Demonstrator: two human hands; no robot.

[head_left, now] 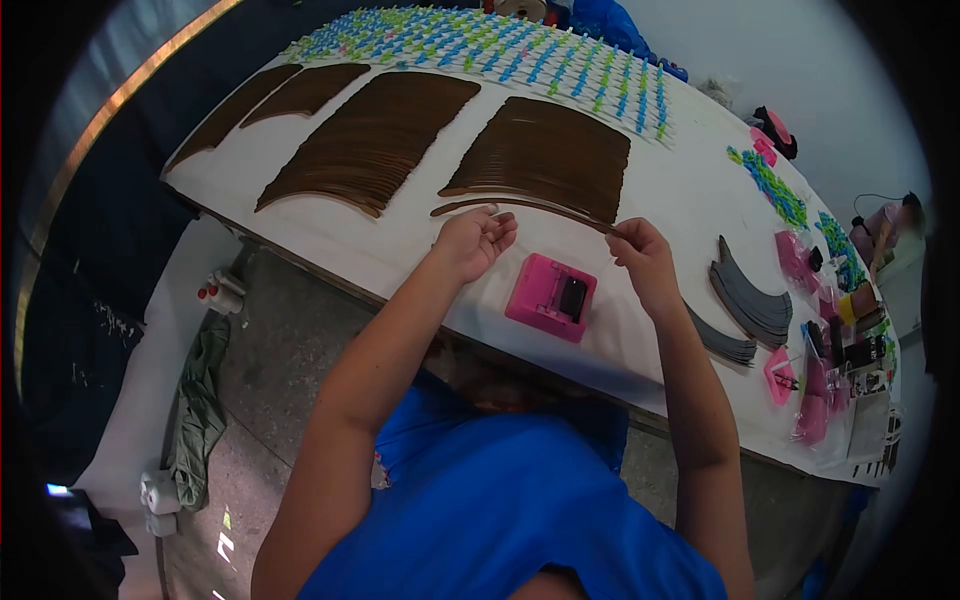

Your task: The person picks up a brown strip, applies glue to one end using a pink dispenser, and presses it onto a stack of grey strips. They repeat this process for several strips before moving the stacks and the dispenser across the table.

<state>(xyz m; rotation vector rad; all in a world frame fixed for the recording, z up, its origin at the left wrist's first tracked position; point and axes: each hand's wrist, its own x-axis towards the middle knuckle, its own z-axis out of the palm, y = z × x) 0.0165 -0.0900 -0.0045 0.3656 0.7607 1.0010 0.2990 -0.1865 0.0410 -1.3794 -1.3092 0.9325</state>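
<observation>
While left hand (475, 240) and right hand (640, 255) pinch the brown strip (560, 208) near the table's (330, 250) front edge, beside the brown stack (550, 155), a light, even grip looks wisest, though the fingertips blur.

left hand (474, 241), right hand (641, 256), pinching brown strip (555, 206)

a pink box (551, 296) sits on the white table (690, 190) – grey curved pieces (748, 300) fanned to its right, blue and green clips (500, 45) in rows beyond.
</observation>
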